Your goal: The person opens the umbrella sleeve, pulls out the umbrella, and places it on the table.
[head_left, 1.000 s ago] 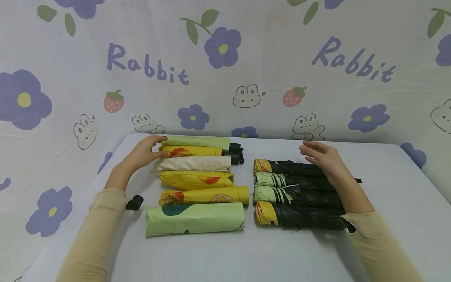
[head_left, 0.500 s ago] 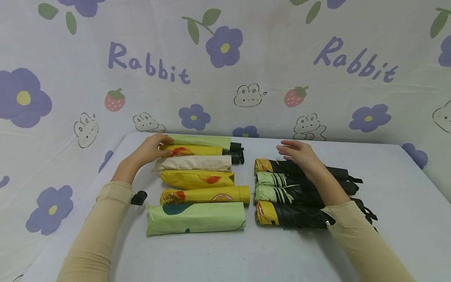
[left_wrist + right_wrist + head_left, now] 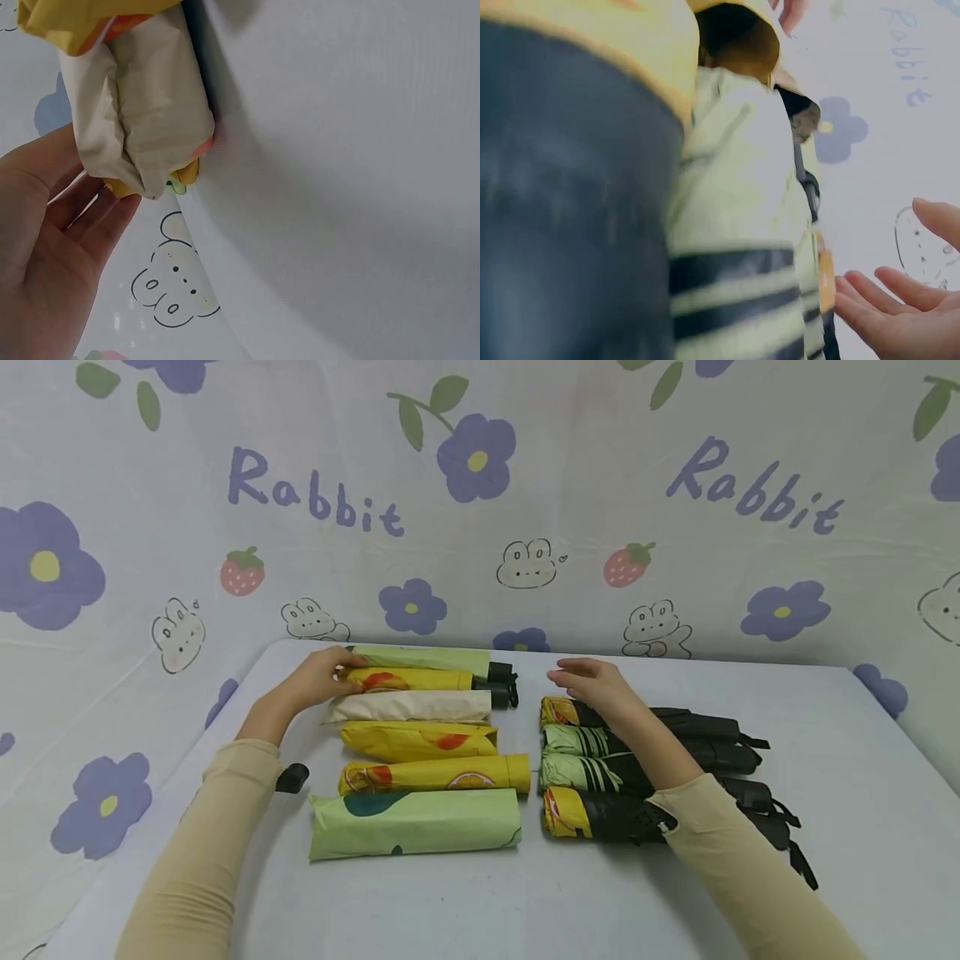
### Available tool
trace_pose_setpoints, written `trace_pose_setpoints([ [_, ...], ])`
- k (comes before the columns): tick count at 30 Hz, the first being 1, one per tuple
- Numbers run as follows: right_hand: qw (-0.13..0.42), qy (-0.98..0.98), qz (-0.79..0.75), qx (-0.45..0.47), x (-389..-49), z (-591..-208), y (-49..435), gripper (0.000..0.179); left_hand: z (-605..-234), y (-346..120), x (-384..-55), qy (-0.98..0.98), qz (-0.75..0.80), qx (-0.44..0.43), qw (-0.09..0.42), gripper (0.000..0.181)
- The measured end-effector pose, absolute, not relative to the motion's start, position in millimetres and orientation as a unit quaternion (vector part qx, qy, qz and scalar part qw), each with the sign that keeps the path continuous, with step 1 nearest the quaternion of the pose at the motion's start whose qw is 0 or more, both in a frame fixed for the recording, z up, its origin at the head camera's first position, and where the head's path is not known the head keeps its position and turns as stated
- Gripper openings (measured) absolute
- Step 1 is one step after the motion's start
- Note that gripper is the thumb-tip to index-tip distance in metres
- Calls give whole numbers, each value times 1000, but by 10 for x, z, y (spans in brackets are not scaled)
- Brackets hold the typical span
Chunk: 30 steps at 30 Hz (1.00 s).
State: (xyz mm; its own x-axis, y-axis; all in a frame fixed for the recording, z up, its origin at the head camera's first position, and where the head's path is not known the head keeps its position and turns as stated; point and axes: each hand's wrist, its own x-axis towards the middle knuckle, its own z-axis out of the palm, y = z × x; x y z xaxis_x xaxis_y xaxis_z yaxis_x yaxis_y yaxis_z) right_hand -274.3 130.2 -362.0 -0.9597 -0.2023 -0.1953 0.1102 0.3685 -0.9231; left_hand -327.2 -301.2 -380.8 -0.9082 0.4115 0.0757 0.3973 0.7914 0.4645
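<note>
Folded umbrellas lie in two stacked columns. In the head view my left hand [image 3: 312, 679] is at the left end of a yellow folded umbrella [image 3: 427, 680], thumb on its near side and fingers on its far side. A light green one [image 3: 427, 658] lies just behind, a cream one [image 3: 420, 707] just in front. The left wrist view shows my fingers reaching behind the cream umbrella's end [image 3: 154, 105]. My right hand [image 3: 596, 687], its fingers spread and holding nothing, is above the far end of the right column, near the black handles [image 3: 501, 672] of the left column.
Nearer in the left column are two more yellow umbrellas [image 3: 420, 742] and a large light green one [image 3: 420, 825]. The right column holds several black umbrellas [image 3: 622, 817] with yellow or green striped ends. A printed cloth [image 3: 570, 460] hangs behind the white table [image 3: 465, 902].
My right hand has moved left from above the right column toward the gap between the columns. The left hand has shifted slightly right onto the yellow umbrella's end. The umbrellas lie as before.
</note>
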Motion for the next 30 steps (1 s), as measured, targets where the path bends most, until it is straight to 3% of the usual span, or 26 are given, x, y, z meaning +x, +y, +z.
trace_pose_setpoints([
  [30, 200, 801, -564, -9, -2833, -3769, 628, 63, -3874, -3046, -3359, 948, 234, 214, 3, 36],
])
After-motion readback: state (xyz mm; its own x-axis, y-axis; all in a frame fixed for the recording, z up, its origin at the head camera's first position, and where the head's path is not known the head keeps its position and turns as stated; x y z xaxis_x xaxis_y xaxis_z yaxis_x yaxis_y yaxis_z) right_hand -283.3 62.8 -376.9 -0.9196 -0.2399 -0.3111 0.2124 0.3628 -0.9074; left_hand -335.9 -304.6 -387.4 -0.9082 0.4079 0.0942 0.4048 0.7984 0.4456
